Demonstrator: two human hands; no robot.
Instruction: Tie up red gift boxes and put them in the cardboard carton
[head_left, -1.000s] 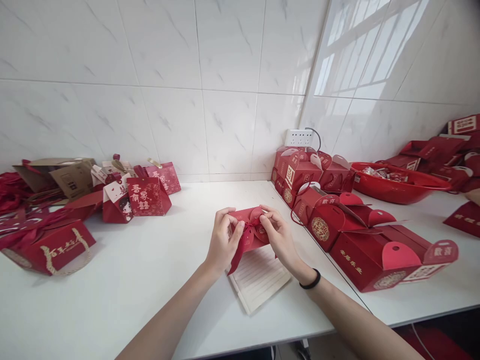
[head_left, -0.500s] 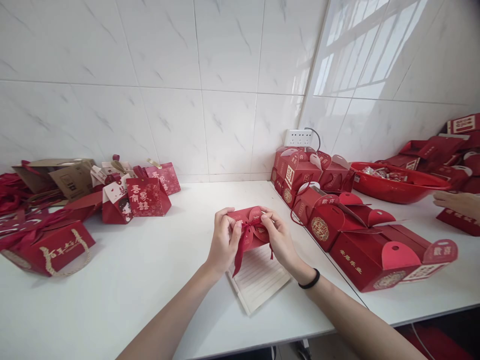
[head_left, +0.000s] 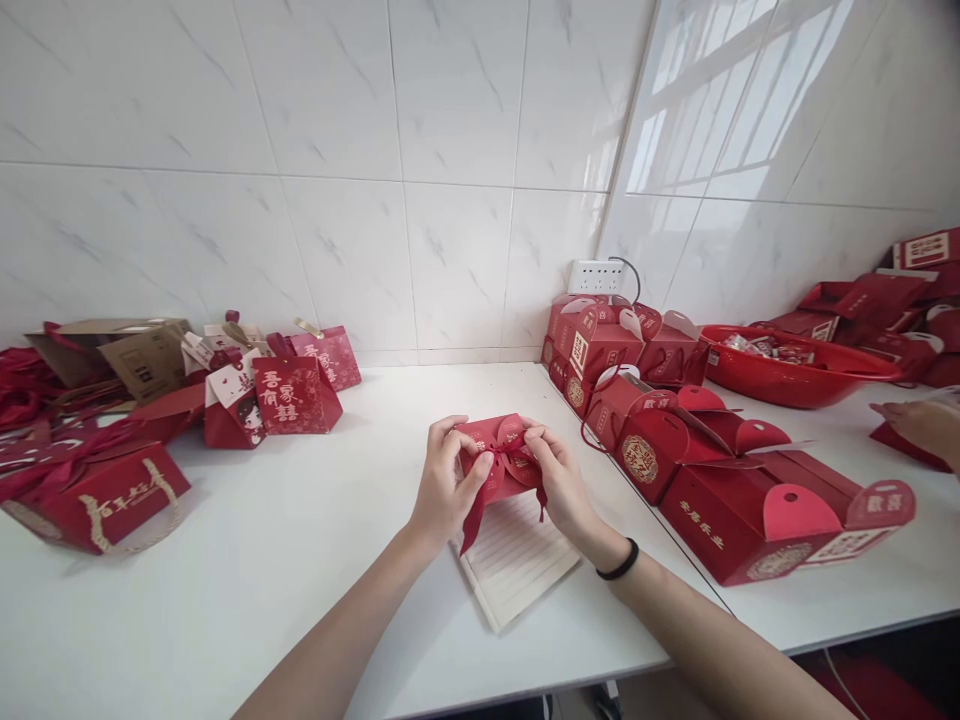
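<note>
A small red gift box with rounded top flaps is between my two hands, above a lined notebook. Across its top a dark red ribbon is tied in a bow, one tail hanging down on the left and a shorter one on the right. My left hand is closed at the box's left side, its thumb pressed on the ribbon by the knot. On the opposite side my right hand pinches the bow's right loop, its fingertips also against the box. The fingers behind the box are partly hidden.
Red boxes stand in a row to the right. Behind them are a red basin of wrapped pieces and a power strip. Small gift boxes and a rope-handled box sit left. Another person's hand is far right.
My left thumb has shifted slightly right and down toward the knot, and the left ribbon tail has swung left. At the far right, the other person's hand has moved over a red box.
</note>
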